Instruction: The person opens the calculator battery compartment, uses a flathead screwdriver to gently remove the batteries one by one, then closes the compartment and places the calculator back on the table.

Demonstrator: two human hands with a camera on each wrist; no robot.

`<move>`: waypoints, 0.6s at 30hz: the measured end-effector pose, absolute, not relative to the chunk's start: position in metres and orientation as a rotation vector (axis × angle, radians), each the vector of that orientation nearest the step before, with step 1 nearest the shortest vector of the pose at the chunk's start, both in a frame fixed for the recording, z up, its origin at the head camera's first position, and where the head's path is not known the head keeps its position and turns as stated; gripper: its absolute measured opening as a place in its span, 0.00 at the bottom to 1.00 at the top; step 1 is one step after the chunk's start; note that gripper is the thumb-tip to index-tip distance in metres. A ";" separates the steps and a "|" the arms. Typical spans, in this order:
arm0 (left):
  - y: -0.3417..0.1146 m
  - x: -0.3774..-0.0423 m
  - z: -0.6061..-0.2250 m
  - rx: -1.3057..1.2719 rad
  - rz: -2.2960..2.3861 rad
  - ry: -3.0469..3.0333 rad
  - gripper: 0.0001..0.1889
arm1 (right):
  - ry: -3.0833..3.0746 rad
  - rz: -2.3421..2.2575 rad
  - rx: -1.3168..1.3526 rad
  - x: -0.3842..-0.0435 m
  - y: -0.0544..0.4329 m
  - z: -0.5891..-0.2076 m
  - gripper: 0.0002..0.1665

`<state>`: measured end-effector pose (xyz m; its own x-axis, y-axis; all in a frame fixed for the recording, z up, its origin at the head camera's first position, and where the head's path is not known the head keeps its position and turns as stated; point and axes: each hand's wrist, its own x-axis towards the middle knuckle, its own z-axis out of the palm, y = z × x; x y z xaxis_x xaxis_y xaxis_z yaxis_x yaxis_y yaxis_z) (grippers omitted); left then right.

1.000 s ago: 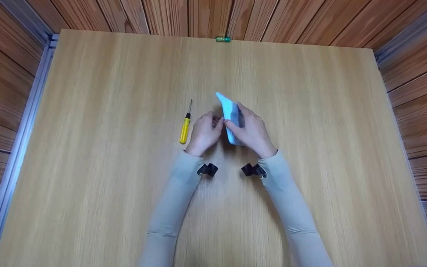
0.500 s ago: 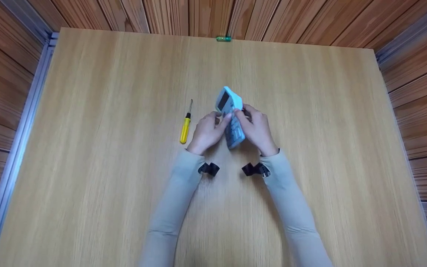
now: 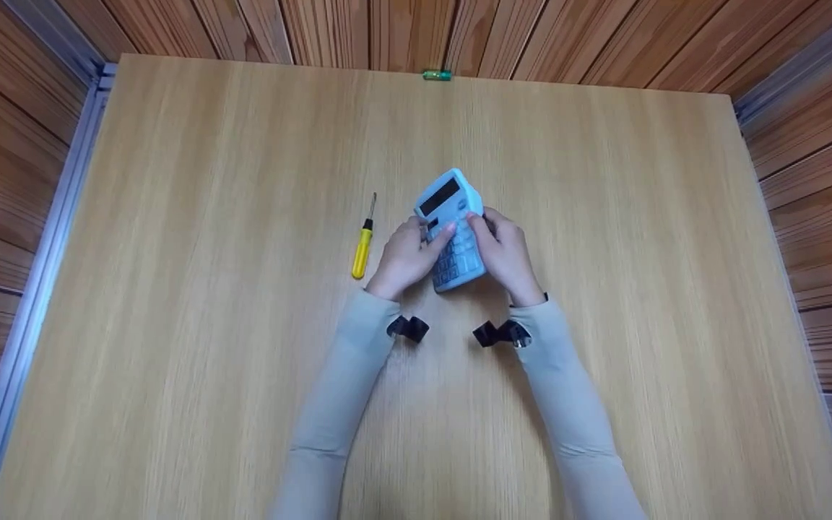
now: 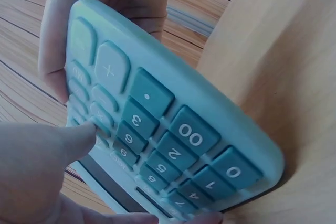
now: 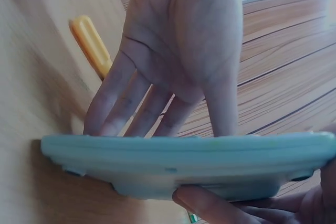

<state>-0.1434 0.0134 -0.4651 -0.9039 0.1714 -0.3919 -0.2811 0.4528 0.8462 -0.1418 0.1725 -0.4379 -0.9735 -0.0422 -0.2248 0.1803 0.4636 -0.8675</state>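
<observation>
A light blue calculator is held tilted between both hands, its keys and dark display facing up toward the head. My left hand grips its left edge, thumb over the keys. On the opposite edge my right hand pinches it, with the thumb on the front and fingers behind. In the left wrist view the number keys show large and the calculator's lower end is close over the table. The right wrist view shows the calculator edge-on, with a fingertip of the right hand against its back.
A yellow-handled screwdriver lies on the wooden table just left of the left hand, shaft pointing away. At the table's far edge lies a small green cylinder. Wood-panelled walls stand around the table.
The calculator has turned from nearly edge-on to keys facing up. The left thumb has come over its keys, and the right hand has shifted slightly along its right edge.
</observation>
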 end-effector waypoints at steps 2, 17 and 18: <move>0.013 -0.142 -0.466 -0.099 1.450 2.292 0.39 | 2.498 -1.526 0.147 -0.141 0.174 -0.439 0.26; 0.009 -0.144 -0.471 -0.148 1.441 2.263 0.30 | 2.262 -1.875 0.321 -0.137 0.180 -0.454 0.22; 0.009 -0.144 -0.471 -0.158 1.445 2.265 0.29 | 2.238 -1.899 0.324 -0.137 0.181 -0.454 0.22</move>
<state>-0.1445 0.0088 -0.4709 -0.8938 0.1397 -0.4261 -0.3277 0.4453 0.8333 -0.1373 0.1806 -0.4544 -0.9583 0.0437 -0.2824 0.2858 0.1564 -0.9455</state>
